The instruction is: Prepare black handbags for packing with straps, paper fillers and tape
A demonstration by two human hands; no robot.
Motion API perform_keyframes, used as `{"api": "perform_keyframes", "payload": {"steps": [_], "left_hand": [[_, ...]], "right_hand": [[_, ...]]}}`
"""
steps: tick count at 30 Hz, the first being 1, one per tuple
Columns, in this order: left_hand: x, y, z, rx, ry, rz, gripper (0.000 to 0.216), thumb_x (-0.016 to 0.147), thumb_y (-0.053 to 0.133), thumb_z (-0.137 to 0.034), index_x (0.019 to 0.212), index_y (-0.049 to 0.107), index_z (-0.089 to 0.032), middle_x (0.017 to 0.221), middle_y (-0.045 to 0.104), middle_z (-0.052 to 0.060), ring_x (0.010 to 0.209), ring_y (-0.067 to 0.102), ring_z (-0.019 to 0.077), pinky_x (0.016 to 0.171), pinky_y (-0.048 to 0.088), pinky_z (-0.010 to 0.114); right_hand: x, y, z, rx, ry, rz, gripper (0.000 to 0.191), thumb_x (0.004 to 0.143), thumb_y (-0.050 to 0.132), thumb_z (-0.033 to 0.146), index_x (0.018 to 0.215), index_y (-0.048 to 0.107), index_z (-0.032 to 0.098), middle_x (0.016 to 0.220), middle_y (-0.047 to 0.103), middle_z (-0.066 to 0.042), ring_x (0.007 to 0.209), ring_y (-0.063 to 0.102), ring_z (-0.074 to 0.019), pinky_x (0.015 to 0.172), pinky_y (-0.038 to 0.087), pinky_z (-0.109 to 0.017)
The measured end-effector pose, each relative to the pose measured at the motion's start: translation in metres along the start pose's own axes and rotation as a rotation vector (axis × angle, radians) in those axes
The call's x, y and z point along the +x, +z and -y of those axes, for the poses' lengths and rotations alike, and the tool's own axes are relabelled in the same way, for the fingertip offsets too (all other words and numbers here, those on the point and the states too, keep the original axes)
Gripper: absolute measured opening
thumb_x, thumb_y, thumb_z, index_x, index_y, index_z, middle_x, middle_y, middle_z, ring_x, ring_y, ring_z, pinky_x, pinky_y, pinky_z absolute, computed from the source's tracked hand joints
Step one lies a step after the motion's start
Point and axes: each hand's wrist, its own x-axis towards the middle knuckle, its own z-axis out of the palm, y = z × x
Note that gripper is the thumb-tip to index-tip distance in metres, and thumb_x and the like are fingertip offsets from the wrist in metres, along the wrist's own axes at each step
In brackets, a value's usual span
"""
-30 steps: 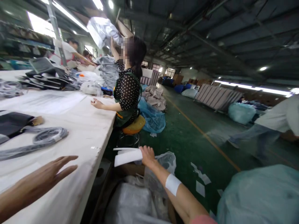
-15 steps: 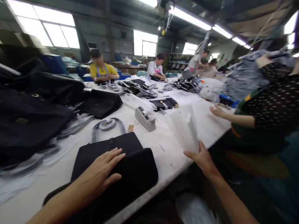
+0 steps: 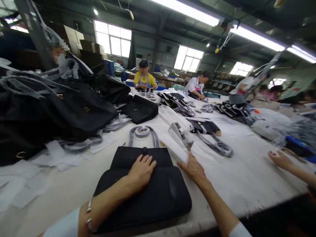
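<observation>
A black handbag (image 3: 158, 204) lies flat on the white table before me, its flap folded open away from me. My left hand (image 3: 142, 169) rests on it, fingers stretched out over the flap and holding nothing. Above the flap are the bag's wrapped handle (image 3: 155, 136) and a coiled strap (image 3: 142, 131). To the right of the bag, my right hand (image 3: 194, 168) grips a thin white sheet (image 3: 174, 149) between thumb and fingers. Just behind that sheet stands a grey tape dispenser (image 3: 179, 130), partly covered by it.
A heap of black bags (image 3: 54, 115) rises at the left, with loose white sheets (image 3: 22, 184) below. Another black bag (image 3: 206, 125) with a wrapped strap lies ahead right. A co-worker's hand (image 3: 281, 160) reaches in at the right edge. Several people sit across the table.
My view has turned left. My right hand has brought the white sheet leftward, close to the bag and over the front of the tape dispenser. My left hand stays on the bag.
</observation>
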Motion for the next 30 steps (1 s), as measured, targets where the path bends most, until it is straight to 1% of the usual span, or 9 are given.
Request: {"api": "perform_keyframes", "payload": {"steps": [3,6,9,12,14,17,19,26,30], "left_hand": [[0.023,0.000,-0.034,0.029,0.115,0.020,0.043,0.090,0.042,-0.018,0.132,0.050,-0.014,0.135,0.054,0.017,0.124,0.050,0.0306,0.103,0.038,0.052],[0.049,0.004,-0.062,-0.013,0.188,-0.022,0.032,0.091,0.039,-0.018,0.118,0.056,-0.012,0.117,0.063,0.016,0.109,0.058,0.0280,0.092,0.046,0.046],[0.071,0.013,-0.067,-0.090,0.276,-0.068,0.023,0.089,0.042,-0.015,0.104,0.059,-0.012,0.100,0.066,0.013,0.094,0.062,0.0257,0.083,0.049,0.040],[0.081,0.020,-0.054,-0.261,0.334,-0.085,0.022,0.087,0.045,-0.014,0.102,0.061,-0.013,0.094,0.068,0.012,0.090,0.064,0.0242,0.085,0.048,0.038],[0.082,0.021,-0.044,-0.513,0.296,-0.103,0.022,0.088,0.047,-0.018,0.102,0.064,-0.015,0.097,0.069,0.010,0.094,0.064,0.0231,0.089,0.047,0.035],[0.079,0.016,-0.036,-0.984,0.118,-0.169,0.026,0.089,0.049,-0.028,0.104,0.066,-0.016,0.099,0.070,0.007,0.091,0.064,0.0201,0.084,0.047,0.029],[0.078,0.013,-0.034,-1.193,0.010,-0.191,0.027,0.087,0.050,-0.030,0.102,0.067,-0.015,0.093,0.070,0.005,0.085,0.063,0.0184,0.079,0.047,0.028],[0.088,0.021,-0.028,-1.641,-0.111,-0.184,0.037,0.080,0.061,-0.042,0.103,0.062,-0.012,0.089,0.067,0.007,0.082,0.063,0.0179,0.076,0.048,0.030],[0.089,0.021,-0.027,-1.733,-0.163,-0.176,0.039,0.078,0.063,-0.043,0.099,0.060,-0.011,0.087,0.065,0.008,0.077,0.063,0.0164,0.072,0.049,0.029]], "right_hand": [[0.012,-0.005,0.018,-0.037,0.053,0.005,0.069,0.083,0.052,0.058,0.128,0.041,0.007,0.110,0.065,-0.019,0.102,0.065,-0.0317,0.084,0.047,-0.039],[0.021,-0.013,0.039,-0.140,0.039,0.005,0.062,0.087,0.045,0.062,0.110,0.056,0.005,0.094,0.069,-0.022,0.094,0.068,-0.0342,0.079,0.049,-0.041],[0.028,-0.019,0.053,-0.216,-0.036,-0.021,0.063,0.089,0.041,0.064,0.095,0.064,0.006,0.089,0.069,-0.025,0.092,0.068,-0.0361,0.077,0.050,-0.042],[0.038,-0.024,0.059,-0.234,-0.071,-0.045,0.065,0.090,0.038,0.065,0.090,0.067,0.006,0.088,0.069,-0.025,0.092,0.068,-0.0367,0.077,0.050,-0.044],[0.046,-0.027,0.059,-0.244,-0.078,-0.063,0.066,0.092,0.034,0.064,0.093,0.067,0.007,0.089,0.069,-0.024,0.090,0.069,-0.0361,0.076,0.050,-0.045],[0.056,-0.032,0.055,-0.253,-0.092,-0.077,0.061,0.094,0.031,0.062,0.101,0.065,0.012,0.089,0.071,-0.020,0.089,0.069,-0.0325,0.077,0.050,-0.043],[0.060,-0.035,0.053,-0.263,-0.094,-0.082,0.056,0.096,0.029,0.058,0.103,0.064,0.015,0.090,0.071,-0.018,0.089,0.069,-0.0297,0.078,0.049,-0.042],[0.061,-0.050,0.051,-0.264,-0.045,-0.183,0.054,0.099,0.021,0.051,0.103,0.062,0.016,0.087,0.069,-0.015,0.087,0.069,-0.0269,0.075,0.049,-0.036],[0.059,-0.052,0.053,-0.216,-0.121,-0.268,0.045,0.099,0.029,0.050,0.107,0.062,0.020,0.102,0.067,-0.012,0.090,0.067,-0.0239,0.076,0.048,-0.032]]}}
